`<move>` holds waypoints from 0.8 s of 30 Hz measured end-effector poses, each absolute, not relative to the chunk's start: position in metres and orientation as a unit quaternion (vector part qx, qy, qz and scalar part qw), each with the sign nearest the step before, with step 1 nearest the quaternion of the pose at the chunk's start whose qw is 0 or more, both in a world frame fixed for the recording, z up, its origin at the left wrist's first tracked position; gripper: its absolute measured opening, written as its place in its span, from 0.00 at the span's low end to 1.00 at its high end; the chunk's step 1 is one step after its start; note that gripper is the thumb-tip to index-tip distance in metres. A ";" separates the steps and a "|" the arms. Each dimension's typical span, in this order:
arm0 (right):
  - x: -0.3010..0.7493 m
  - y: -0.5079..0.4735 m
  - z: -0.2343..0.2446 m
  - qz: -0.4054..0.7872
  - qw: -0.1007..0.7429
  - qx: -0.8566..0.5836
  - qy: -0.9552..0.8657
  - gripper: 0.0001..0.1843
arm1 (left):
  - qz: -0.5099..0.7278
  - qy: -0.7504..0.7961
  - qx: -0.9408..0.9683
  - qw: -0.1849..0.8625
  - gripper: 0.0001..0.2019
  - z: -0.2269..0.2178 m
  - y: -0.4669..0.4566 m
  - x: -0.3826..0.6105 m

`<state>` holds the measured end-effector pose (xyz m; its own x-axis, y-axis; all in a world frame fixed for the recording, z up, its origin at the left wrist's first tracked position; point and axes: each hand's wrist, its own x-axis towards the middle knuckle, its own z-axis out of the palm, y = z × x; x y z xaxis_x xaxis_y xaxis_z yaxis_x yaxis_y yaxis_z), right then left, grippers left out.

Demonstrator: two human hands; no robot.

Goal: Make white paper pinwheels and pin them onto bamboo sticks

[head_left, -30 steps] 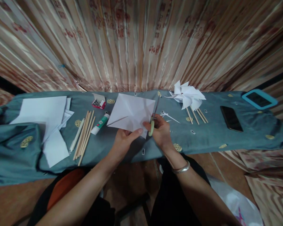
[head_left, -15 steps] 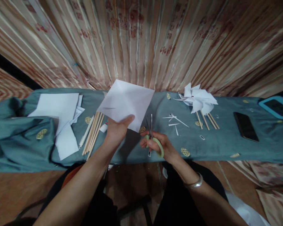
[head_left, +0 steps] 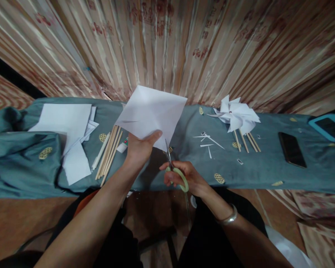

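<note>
White paper square (head_left: 152, 111) pinched in left hand (head_left: 139, 149), right hand (head_left: 184, 176) fingers gripping green-handled scissors (head_left: 174, 169)

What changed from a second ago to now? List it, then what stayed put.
The left hand lifted the paper off the cloth and holds it up. The right hand drew the scissors out of the paper and back toward the body, blades now below the sheet's corner. Both grips held. Sticks, pinwheel and phone stayed.

paper sheet (head_left: 150, 111): matt white | scissors (head_left: 176, 172): metal blades, plastic handles | tablecloth (head_left: 262, 167): soft cloth
</note>
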<state>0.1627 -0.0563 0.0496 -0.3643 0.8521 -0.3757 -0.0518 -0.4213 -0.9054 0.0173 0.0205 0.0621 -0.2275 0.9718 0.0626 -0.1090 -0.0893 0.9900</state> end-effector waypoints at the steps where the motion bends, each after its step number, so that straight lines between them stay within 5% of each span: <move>1: 0.162 -0.056 0.050 0.701 0.325 -0.465 -0.431 0.27 | 0.603 0.499 0.426 0.453 0.28 0.062 0.020 0.019; 24: 0.165 -0.054 0.048 0.678 0.341 -0.480 -0.441 0.23 | 0.597 0.499 0.430 0.458 0.31 0.064 0.018 0.021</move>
